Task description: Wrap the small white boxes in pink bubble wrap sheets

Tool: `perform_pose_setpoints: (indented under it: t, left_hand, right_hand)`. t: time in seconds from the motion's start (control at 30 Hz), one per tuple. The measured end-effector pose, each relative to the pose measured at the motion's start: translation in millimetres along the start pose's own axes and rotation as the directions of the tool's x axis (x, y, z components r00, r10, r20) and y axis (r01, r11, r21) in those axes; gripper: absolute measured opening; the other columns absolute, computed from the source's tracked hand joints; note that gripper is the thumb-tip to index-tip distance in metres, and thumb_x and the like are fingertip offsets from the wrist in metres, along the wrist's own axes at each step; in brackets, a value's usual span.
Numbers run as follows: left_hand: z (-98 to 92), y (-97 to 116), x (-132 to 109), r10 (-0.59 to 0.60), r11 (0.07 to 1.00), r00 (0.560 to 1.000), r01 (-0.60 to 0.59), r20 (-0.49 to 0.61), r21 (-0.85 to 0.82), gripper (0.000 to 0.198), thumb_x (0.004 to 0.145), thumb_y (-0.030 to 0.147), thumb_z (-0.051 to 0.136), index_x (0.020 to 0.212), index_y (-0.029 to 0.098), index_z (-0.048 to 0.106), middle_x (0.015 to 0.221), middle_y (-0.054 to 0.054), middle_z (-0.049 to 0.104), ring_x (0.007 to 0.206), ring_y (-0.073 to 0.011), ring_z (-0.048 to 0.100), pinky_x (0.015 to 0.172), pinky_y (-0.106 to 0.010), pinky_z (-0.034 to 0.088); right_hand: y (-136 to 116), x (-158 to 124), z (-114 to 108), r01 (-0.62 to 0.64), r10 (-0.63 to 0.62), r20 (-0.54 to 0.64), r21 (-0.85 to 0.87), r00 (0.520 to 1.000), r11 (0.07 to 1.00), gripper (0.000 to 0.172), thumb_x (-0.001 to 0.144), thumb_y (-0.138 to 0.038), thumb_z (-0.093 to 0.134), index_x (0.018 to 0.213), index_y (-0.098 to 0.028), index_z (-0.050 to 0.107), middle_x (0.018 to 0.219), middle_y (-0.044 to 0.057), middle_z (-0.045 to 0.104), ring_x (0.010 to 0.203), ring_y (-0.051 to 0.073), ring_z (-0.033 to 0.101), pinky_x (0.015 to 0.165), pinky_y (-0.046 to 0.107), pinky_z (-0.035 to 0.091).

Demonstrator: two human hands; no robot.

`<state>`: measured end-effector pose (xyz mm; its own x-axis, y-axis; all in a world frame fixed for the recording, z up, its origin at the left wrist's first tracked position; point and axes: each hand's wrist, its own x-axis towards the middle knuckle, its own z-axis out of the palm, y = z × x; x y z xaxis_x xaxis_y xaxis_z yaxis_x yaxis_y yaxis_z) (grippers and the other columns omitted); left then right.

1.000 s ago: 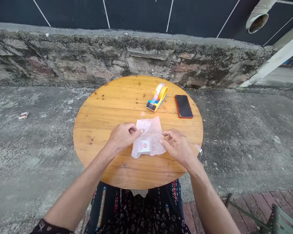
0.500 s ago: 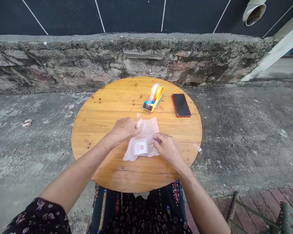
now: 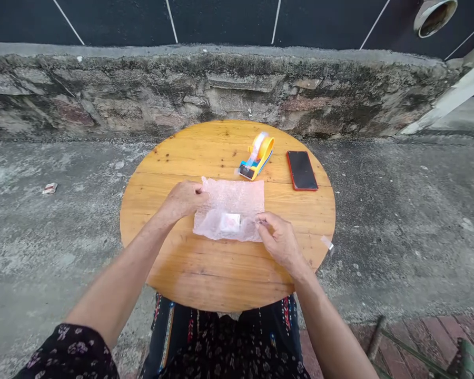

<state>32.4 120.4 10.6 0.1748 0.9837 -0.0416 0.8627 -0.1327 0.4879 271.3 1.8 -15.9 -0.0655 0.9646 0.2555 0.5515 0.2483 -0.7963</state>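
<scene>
Saw a dark tiled wall (image 3: 221, 21) across the top, above a rough stone base (image 3: 142, 95), with grey concrete floor (image 3: 398, 210) all around. Noted a round wooden counter (image 3: 221, 276) in the middle, just in front of the base. Found a pinkish sheet of bubble wrap (image 3: 237, 197) lying on it, with the near part rumpled. Pinched the sheet's upper left edge in the left grip (image 3: 185, 200), with thumb and fingers closed on it; pinched its right side, lower down, in the right grip (image 3: 281, 241), likewise closed. Noticed a red-cased phone (image 3: 302, 171) lying face up with a dark screen, toward the right rim. Spotted a yellow-and-blue tape dispenser (image 3: 264, 153) left of the phone, just beyond the sheet's upper right corner. Made out a small whitish packet (image 3: 229, 222) on the near half of the wrap, between both grips; could not tell whether on top of or beneath a layer. Observed a strip of clear tape (image 3: 326, 242) at the counter's right rim.
</scene>
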Motion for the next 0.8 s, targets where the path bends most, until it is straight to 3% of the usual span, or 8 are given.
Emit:
perform_pose_setpoints:
  t: [0.07, 0.17, 0.3, 0.4, 0.47, 0.57, 0.67, 0.8]
  left_hand:
    - [2.1, -8, 0, -0.01, 1.0, 1.0, 0.01, -0.003, -0.03, 0.033, 0.07, 0.035, 0.051, 0.048, 0.02, 0.034, 0.047, 0.004, 0.03, 0.049, -0.0113, 0.033, 0.05, -0.027, 0.02]
    - [2.3, -19, -4, -0.054, 0.997, 0.998, 0.053, -0.026, -0.05, 0.029, 0.074, 0.043, 0.052, 0.056, 0.02, 0.05, 0.054, 0.002, 0.048, 0.055, -0.0137, 0.045, 0.052, -0.025, 0.028]
    - [0.8, -23, -30, -0.12, 0.993, 0.957, 0.114, -0.265, -0.038, 0.037, 0.077, 0.048, 0.056, 0.1, 0.02, 0.064, 0.082, -0.004, 0.066, 0.075, -0.0213, 0.06, 0.066, -0.028, 0.042]
    - [-0.4, -10, -64, 0.167, 0.986, 0.893, -0.162, -0.418, 0.047, 0.033, 0.083, 0.038, 0.054, 0.108, 0.019, 0.063, 0.099, -0.009, 0.066, 0.098, -0.0254, 0.059, 0.087, -0.035, 0.044]
    - [-0.6, 1, -86, 0.409, 0.912, 0.854, -0.394, -0.323, 0.113, 0.024, 0.083, 0.032, 0.054, 0.101, 0.022, 0.067, 0.106, -0.008, 0.066, 0.105, -0.0253, 0.057, 0.095, -0.039, 0.041]
    - [1.8, 7, -110, 0.64, 0.767, 0.768, -0.637, -0.026, 0.076, 0.013, 0.082, 0.029, 0.058, 0.087, 0.026, 0.07, 0.096, -0.004, 0.07, 0.107, -0.025, 0.057, 0.097, -0.042, 0.038]
    - [7.7, -7, -120, 0.646, 0.753, 0.754, -0.655, 0.118, 0.068, 0.019, 0.084, 0.035, 0.06, 0.07, 0.025, 0.068, 0.078, -0.002, 0.069, 0.099, -0.0256, 0.059, 0.099, -0.048, 0.034]
    - [15.4, -34, -125, 0.603, 0.787, 0.788, -0.613, 0.126, 0.071, 0.016, 0.083, 0.033, 0.061, 0.071, 0.025, 0.068, 0.086, -0.002, 0.069, 0.097, -0.0245, 0.058, 0.101, -0.05, 0.031]
  right_hand:
    - [-4, -5, -3, 0.102, -0.103, 0.062, 0.026, 0.993, 0.994, 0.021, 0.086, -0.014, 0.046, 0.093, -0.023, 0.064, 0.097, 0.002, 0.072, 0.093, 0.017, 0.065, 0.086, 0.033, 0.045]
    - [-11, -18, -11, 0.264, -0.266, 0.218, 0.037, 0.939, 0.964, 0.028, 0.084, -0.008, 0.044, 0.093, -0.025, 0.064, 0.103, -0.001, 0.072, 0.106, 0.016, 0.062, 0.096, 0.038, 0.041]
    - [-21, -40, -25, 0.303, -0.248, 0.442, -0.058, 0.862, 0.951, 0.038, 0.075, -0.005, 0.051, 0.103, -0.027, 0.065, 0.109, -0.003, 0.071, 0.121, 0.019, 0.053, 0.106, 0.043, 0.034]
    - [-29, -52, -31, 0.274, -0.174, 0.531, -0.114, 0.829, 0.955, 0.045, 0.073, -0.011, 0.058, 0.115, -0.026, 0.064, 0.114, 0.0, 0.07, 0.127, 0.023, 0.048, 0.11, 0.047, 0.029]
    - [-33, -57, -31, 0.261, -0.152, 0.561, -0.12, 0.813, 0.958, 0.045, 0.074, -0.015, 0.06, 0.118, -0.027, 0.064, 0.117, 0.001, 0.069, 0.128, 0.025, 0.047, 0.111, 0.05, 0.028]
    - [-36, -59, -27, 0.257, -0.151, 0.564, -0.112, 0.812, 0.96, 0.04, 0.077, -0.018, 0.061, 0.116, -0.027, 0.065, 0.112, 0.001, 0.071, 0.123, 0.025, 0.051, 0.108, 0.049, 0.032]
    - [-33, -53, -25, 0.219, -0.126, 0.458, -0.155, 0.88, 0.963, 0.028, 0.084, -0.02, 0.057, 0.111, -0.024, 0.066, 0.106, 0.003, 0.071, 0.109, 0.022, 0.058, 0.099, 0.045, 0.041]
    - [-27, -31, -18, 0.177, -0.109, 0.242, -0.282, 0.964, 0.943, 0.027, 0.086, -0.019, 0.055, 0.113, -0.022, 0.063, 0.115, 0.006, 0.066, 0.108, 0.022, 0.058, 0.098, 0.044, 0.042]
